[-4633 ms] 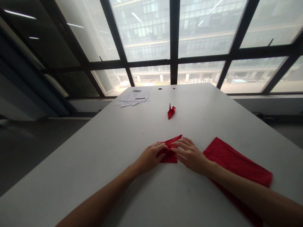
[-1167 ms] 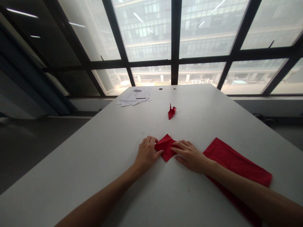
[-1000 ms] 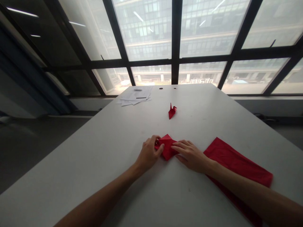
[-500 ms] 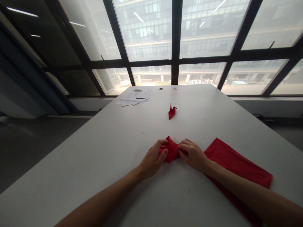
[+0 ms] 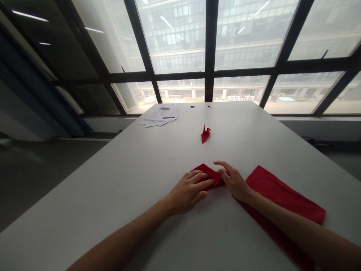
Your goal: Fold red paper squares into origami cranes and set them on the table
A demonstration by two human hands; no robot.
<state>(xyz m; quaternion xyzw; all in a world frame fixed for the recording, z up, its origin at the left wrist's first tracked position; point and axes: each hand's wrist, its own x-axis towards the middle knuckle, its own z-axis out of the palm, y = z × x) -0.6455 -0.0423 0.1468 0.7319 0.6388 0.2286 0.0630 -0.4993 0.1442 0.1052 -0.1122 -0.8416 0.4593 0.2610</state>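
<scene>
A piece of folded red origami paper (image 5: 205, 168) lies on the white table between my hands, partly covered by fingers. My left hand (image 5: 189, 191) rests flat across it, fingers stretched over its surface and thumb apart on the near side. At the paper's right end is my right hand (image 5: 235, 183), its index finger raised and stretched to the left while the other fingertips meet the corner there. How firmly they pinch is partly hidden. Farther back stands a finished red paper crane (image 5: 205, 134).
A stack of larger red paper (image 5: 284, 194) lies on the right, under my right forearm. Loose white sheets (image 5: 158, 114) with a dark pen (image 5: 169, 117) on top sit at the far left of the white table (image 5: 126, 165). Windows (image 5: 175, 37) rise beyond the table.
My left hand has gone from gripping the paper's left side to lying flat over it. The right index finger has lifted, and the paper looks flatter and turned.
</scene>
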